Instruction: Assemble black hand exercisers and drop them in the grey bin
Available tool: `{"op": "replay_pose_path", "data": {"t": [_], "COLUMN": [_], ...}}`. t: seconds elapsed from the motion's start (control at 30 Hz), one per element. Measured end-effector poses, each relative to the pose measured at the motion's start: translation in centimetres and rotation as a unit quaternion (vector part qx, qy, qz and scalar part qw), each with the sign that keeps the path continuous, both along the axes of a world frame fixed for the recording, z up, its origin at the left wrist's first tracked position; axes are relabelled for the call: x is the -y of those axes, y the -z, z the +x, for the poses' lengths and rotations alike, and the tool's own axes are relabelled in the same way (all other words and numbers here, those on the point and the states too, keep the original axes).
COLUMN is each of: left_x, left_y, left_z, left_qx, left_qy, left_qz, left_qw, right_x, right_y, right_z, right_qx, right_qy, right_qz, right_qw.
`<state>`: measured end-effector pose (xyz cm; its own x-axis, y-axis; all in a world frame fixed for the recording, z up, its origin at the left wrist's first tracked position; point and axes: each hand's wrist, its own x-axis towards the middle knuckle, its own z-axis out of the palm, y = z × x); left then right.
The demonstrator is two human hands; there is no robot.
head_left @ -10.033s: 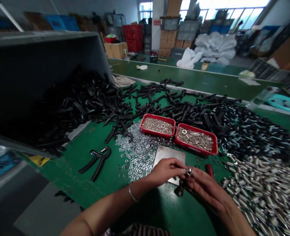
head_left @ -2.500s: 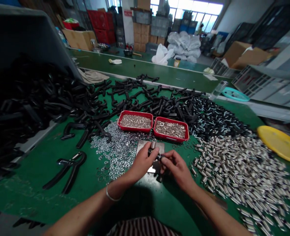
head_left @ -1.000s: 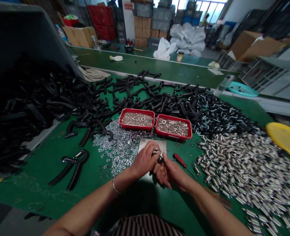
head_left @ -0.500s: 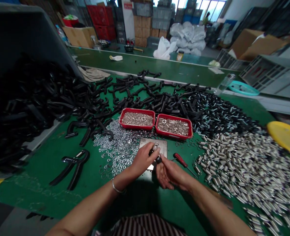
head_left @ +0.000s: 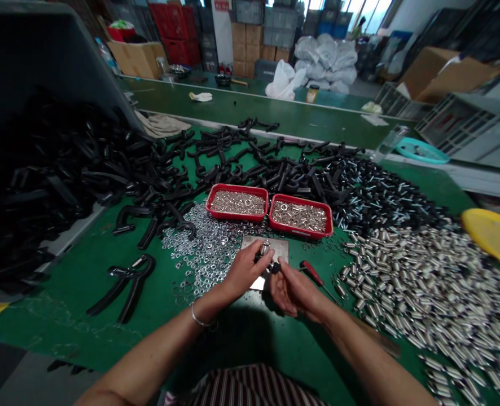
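Note:
Over a flat metal plate (head_left: 283, 246), my left hand (head_left: 244, 270) is closed around a coil spring (head_left: 265, 247) whose shiny end sticks up past the thumb. A small black knob (head_left: 276, 268) projects from the same piece toward the right. My right hand (head_left: 295, 288) pinches that knob between thumb and forefinger, its other fingers curled below. How the spring and knob join is hidden by my fingers. Just right of my right hand lies a red-handled screwdriver (head_left: 312, 273). On the left of the table rests a black hand grip exerciser (head_left: 127, 282) with a spring.
Two red trays (head_left: 238, 216) of small metal parts stand beyond the plate. Loose nuts (head_left: 203, 254) spread to the left, springs (head_left: 428, 287) to the right, with black-headed screws (head_left: 385, 192) behind. Black handles (head_left: 228, 152) cover the back and fill a grey bin (head_left: 80, 51).
Both hands have shifted slightly, still together over the plate. The black knob now points more to the right, and my right hand has turned a little around it.

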<state>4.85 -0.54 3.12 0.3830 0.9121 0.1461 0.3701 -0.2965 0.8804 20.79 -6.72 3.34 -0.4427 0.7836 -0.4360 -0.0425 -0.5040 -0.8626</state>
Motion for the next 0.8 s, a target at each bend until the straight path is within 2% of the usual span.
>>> {"op": "replay_pose_path", "data": {"t": [0.07, 0.13, 0.17, 0.2, 0.23, 0.27, 0.33, 0.37, 0.43, 0.5, 0.6, 0.63, 0.67, 0.7, 0.8], "left_x": [-0.1, -0.1, 0.0, 0.1, 0.2, 0.3, 0.4, 0.4, 0.2, 0.0, -0.2, -0.2, -0.1, 0.0, 0.1], "left_y": [0.2, 0.3, 0.2, 0.1, 0.0, -0.1, -0.1, -0.1, 0.1, 0.3, 0.2, 0.1, 0.0, -0.2, -0.3], "left_z": [-0.1, -0.1, -0.1, -0.1, -0.2, -0.2, -0.4, -0.4, -0.5, -0.6, -0.5, -0.5, -0.5, -0.5, -0.5], "left_qx": [-0.003, 0.003, 0.005, 0.006, 0.005, 0.001, -0.014, -0.022, -0.023, 0.002, 0.039, 0.046, 0.052, 0.06, 0.068], "left_qy": [-0.011, -0.021, -0.025, -0.025, -0.021, -0.013, 0.014, 0.026, 0.031, 0.013, -0.01, -0.01, -0.005, 0.0, 0.006], "left_qz": [-0.008, -0.019, -0.019, -0.016, -0.011, -0.003, 0.008, 0.01, 0.001, -0.024, -0.046, -0.045, -0.042, -0.038, -0.029], "left_qw": [1.0, 1.0, 0.999, 1.0, 1.0, 1.0, 1.0, 0.999, 0.999, 1.0, 0.998, 0.998, 0.998, 0.998, 0.997], "right_x": [0.0, 0.0, 0.1, 0.1, 0.1, 0.0, -0.1, -0.1, -0.1, 0.0, 0.5, 0.6, 0.7, 0.8, 0.7], "right_y": [-0.2, -0.6, -0.8, -0.9, -1.0, -0.9, -0.7, -0.6, -0.4, -0.4, -0.7, -0.8, -0.9, -0.9, -0.4], "right_z": [0.1, 0.0, -0.1, -0.2, -0.2, -0.2, -0.2, -0.1, 0.2, 0.4, 0.4, 0.3, 0.1, 0.0, -0.6], "right_qx": [0.104, 0.205, 0.224, 0.214, 0.178, 0.128, 0.045, 0.031, 0.056, 0.134, 0.281, 0.309, 0.314, 0.293, 0.129], "right_qy": [0.071, 0.138, 0.152, 0.146, 0.12, 0.082, 0.02, 0.011, 0.032, 0.066, 0.104, 0.11, 0.113, 0.112, 0.08], "right_qz": [0.089, 0.197, 0.223, 0.216, 0.178, 0.121, 0.028, 0.012, 0.043, 0.128, 0.27, 0.297, 0.305, 0.296, 0.192], "right_qw": [0.988, 0.949, 0.936, 0.941, 0.96, 0.981, 0.998, 0.999, 0.997, 0.98, 0.915, 0.897, 0.892, 0.902, 0.97]}}
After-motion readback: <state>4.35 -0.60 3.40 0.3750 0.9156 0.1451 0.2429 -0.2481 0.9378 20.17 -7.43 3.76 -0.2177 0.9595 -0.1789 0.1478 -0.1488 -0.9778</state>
